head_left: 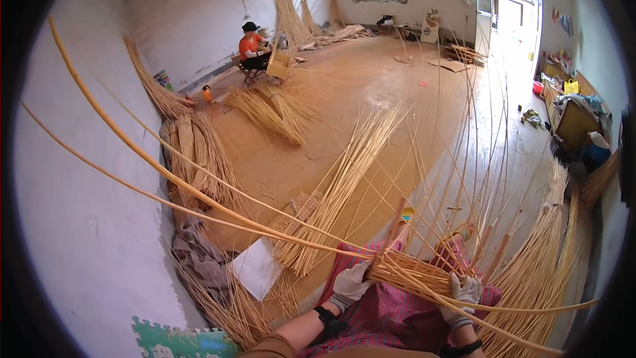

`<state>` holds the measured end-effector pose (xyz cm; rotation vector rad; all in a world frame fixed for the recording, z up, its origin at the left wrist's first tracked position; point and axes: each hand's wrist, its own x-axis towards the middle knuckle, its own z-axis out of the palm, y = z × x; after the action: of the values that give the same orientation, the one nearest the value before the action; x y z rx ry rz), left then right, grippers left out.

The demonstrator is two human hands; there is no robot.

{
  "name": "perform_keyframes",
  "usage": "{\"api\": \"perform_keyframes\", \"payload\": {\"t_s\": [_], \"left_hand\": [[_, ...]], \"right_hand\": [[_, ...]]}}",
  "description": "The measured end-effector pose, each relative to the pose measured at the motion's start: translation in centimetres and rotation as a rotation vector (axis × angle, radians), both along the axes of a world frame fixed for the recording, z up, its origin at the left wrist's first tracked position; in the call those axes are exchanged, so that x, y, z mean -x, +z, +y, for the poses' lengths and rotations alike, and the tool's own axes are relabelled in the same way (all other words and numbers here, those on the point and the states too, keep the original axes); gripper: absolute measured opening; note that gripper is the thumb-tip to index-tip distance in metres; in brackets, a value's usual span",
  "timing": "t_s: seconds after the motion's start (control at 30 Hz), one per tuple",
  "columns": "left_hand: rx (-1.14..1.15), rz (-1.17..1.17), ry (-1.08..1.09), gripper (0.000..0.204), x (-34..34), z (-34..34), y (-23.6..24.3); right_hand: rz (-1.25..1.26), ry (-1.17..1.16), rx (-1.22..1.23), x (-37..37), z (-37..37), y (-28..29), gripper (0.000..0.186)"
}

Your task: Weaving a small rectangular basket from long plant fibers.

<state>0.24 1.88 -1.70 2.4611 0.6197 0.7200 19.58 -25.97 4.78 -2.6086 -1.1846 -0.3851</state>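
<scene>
Across my lap lies a partly woven wicker panel (412, 274), with wooden stakes and long thin canes sticking out of it. My left hand (351, 284), in a pale glove, is closed on the panel's left end. On its right end, my right hand (466, 294), gloved too, is closed with the fingers up along the edge. Several long thick canes (173, 179) sweep from the panel up to the far left, and others (530, 307) run out to the right past my right hand. A purple-red patterned cloth (397, 315) covers my lap.
Loose canes (351, 185) lie on the floor ahead. Bundles stand by the left wall (195, 149) and to my right (540, 238). A white sheet (256, 268) lies left. A co-worker (254, 50) in orange sits at the back. A door (483, 6) stands open.
</scene>
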Motion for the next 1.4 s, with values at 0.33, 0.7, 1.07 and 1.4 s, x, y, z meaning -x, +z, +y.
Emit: {"api": "perform_keyframes", "payload": {"t_s": [0.33,0.7,1.07,1.4], "left_hand": [[0.038,-0.074,-0.030,0.068,0.4,-1.0,-0.3],[0.010,-0.127,0.052,0.041,1.1,0.0,3.3],[0.324,-0.248,-0.047,0.066,-1.5,-0.4,-1.0],[0.113,-0.182,-0.012,0.047,-0.7,-0.7,-1.3]], "right_hand": [[-0.182,-0.027,0.075,0.0,-1.8,-1.6,0.096],[-0.004,-0.073,0.359,-0.6,1.7,1.0,0.078],[0.189,-0.152,0.266,3.7,2.5,4.9,0.077],[0.086,0.539,-0.282,10.1,22.1,12.1,0.023]]}}
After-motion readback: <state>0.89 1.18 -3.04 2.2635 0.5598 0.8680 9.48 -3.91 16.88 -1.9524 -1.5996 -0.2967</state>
